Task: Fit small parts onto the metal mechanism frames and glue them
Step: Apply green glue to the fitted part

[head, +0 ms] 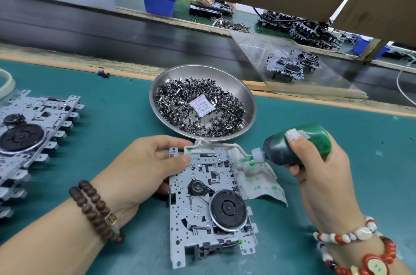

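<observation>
Head view: a person's two bare hands work at a green tabletop (112, 130).
Left grip: the left hand (144, 166) pinches the far left corner of a metal mechanism frame (202, 202), thumb and fingers curled on its edge.
Right grip: the right hand (319, 166) is wrapped around a green glue bottle (297, 146), its needle tip touching the frame's far right edge.
Frame: lies near centre, partly over a stained white cloth (258, 180).
Bowl: a steel bowl (249, 103), just beyond the frame, holds a heap of small dark parts (180, 103) and a white packet (202, 106).
Left side: more frames (33, 130) lie in a row.
Far side: a blue bin (158, 3) sits beyond a dark conveyor belt (90, 33).
</observation>
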Motion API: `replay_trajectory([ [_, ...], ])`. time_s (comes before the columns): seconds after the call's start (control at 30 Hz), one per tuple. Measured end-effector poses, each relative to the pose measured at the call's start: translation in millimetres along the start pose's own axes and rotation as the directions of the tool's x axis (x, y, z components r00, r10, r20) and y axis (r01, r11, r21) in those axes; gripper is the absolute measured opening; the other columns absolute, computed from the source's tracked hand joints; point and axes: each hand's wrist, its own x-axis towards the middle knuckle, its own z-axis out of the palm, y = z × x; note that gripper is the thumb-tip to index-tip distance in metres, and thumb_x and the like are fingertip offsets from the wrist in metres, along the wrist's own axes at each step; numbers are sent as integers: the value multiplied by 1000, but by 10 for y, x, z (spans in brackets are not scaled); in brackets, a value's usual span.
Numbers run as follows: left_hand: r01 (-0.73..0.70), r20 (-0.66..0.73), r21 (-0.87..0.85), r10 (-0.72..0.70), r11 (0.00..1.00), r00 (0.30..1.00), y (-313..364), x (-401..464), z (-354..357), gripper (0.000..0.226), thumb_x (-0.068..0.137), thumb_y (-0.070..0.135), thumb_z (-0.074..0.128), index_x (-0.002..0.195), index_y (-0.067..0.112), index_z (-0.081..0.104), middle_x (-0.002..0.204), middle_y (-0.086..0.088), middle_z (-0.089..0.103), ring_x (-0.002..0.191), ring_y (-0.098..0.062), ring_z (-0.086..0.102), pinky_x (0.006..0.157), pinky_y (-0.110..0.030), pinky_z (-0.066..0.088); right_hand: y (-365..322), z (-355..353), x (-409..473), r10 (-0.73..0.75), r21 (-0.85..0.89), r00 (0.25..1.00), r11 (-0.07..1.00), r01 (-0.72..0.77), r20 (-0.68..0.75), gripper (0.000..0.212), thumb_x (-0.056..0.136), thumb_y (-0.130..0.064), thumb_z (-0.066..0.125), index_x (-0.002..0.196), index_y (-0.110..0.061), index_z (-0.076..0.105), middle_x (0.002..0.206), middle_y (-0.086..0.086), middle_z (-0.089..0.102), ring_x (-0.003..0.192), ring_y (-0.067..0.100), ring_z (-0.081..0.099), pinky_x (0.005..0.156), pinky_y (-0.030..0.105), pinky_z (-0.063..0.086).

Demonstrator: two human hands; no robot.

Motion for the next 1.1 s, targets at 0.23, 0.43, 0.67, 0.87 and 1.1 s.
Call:
replay_trajectory([
  [0.23,2,-15,2,-2,1000,1000,5,3,7,16,81,5,63,93,14,66,79,-14,73,52,-16,58,37,-17,44,7,-9,3,3,7,1000,1000,-3,0,10,67,-42,63,63,-33,62,55,-11,53,45,2,43,45,12,38],
  [0.43,11,-23,-12,-11,1000,1000,6,1,11,15,81,4,63,92,13,67,76,-13,72,45,-12,56,34,-15,42,10,-12,9,5,14,1000,1000,-5,-11,14,63,-46,63,63,-32,62,54,-13,53,45,2,43,45,12,37],
  [0.67,18,-24,-20,-19,1000,1000,9,2,13,15,80,4,63,92,13,66,73,-10,72,46,-12,58,37,-18,45,17,-6,6,12,25,1000,1000,-12,-7,14,64,-45,63,62,-32,62,53,-13,51,45,2,42,45,12,37],
  [0.87,19,-18,-7,-19,1000,1000,5,3,6,16,80,5,64,93,13,66,78,-12,73,52,-14,59,39,-18,46,24,2,4,27,9,1000,1000,-27,-11,15,64,-46,63,63,-32,62,53,-14,51,44,2,42,46,13,38],
  [1.1,31,-21,-15,-31,999,999,19,-6,13,16,81,4,63,94,11,66,79,-13,73,47,-12,58,35,-15,44,19,-33,34,45,45,998,998,-43,-42,14,63,-45,64,62,-31,63,54,-15,50,47,3,41,47,16,38],
])
